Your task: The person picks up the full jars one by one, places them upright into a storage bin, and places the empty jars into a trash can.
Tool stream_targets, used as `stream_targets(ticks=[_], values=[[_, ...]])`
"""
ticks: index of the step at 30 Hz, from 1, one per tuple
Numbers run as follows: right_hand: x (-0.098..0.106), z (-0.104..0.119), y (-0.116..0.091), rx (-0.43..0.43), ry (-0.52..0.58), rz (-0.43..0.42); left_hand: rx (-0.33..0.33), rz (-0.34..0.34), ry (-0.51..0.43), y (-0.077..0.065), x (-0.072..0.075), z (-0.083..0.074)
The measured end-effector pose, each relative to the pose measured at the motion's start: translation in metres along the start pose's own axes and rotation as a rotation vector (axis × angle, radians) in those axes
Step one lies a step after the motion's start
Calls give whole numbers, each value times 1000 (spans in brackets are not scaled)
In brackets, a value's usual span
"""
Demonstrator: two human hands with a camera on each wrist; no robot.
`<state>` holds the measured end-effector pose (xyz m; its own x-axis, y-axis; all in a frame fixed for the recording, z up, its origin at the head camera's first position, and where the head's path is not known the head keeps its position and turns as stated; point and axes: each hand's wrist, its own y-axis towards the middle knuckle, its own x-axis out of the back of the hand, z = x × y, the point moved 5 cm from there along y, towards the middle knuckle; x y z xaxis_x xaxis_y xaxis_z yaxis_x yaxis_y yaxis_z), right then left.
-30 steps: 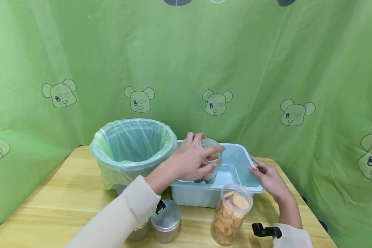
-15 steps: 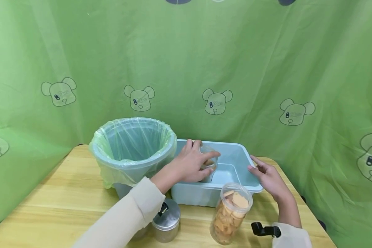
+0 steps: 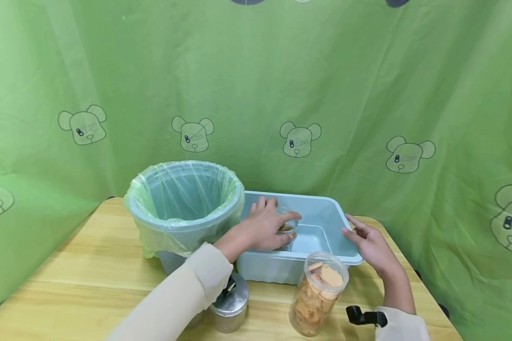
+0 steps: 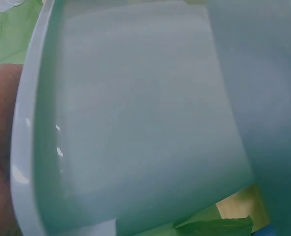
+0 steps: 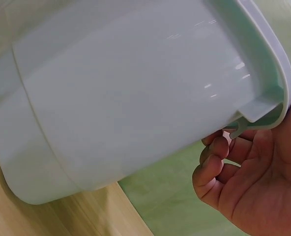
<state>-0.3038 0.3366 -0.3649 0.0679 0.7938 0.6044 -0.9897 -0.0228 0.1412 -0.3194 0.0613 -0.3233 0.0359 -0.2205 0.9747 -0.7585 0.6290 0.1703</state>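
Note:
In the head view, my left hand (image 3: 262, 227) reaches over the near wall of a light blue plastic basin (image 3: 345, 259) and grips a clear jar (image 3: 289, 229) with brownish contents, low inside it. Most of that jar is hidden by the hand and the wall. My right hand (image 3: 369, 246) holds the basin's right end by the rim; in the right wrist view its fingers (image 5: 212, 169) curl under the lip. A clear jar of orange chips (image 3: 317, 298) stands in front of the basin. The left wrist view mostly shows the basin's outer wall (image 4: 145, 113).
Left of the basin stands a round blue bin (image 3: 183, 227) lined with a thin green bag. A metal-lidded jar (image 3: 230, 303) stands near the front, partly behind the left sleeve (image 3: 175, 293). Everything sits on a wooden table (image 3: 77, 265) before a green curtain (image 3: 247, 85).
My left hand has lowered the clear jar deeper into the basin, slightly leftward. The right hand has stayed on the rim.

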Motion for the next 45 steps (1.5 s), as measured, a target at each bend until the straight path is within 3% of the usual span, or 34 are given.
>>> stream_targets(ticks=[23, 38, 45], values=[[-1, -2, 1, -5, 11, 10, 21, 81, -61, 7, -16, 6], [-1, -2, 1, -7, 25, 17, 14, 124, -11, 5, -10, 4], [-1, -1, 1, -1, 12, 14, -55, 81, 46, 4, 2, -2]])
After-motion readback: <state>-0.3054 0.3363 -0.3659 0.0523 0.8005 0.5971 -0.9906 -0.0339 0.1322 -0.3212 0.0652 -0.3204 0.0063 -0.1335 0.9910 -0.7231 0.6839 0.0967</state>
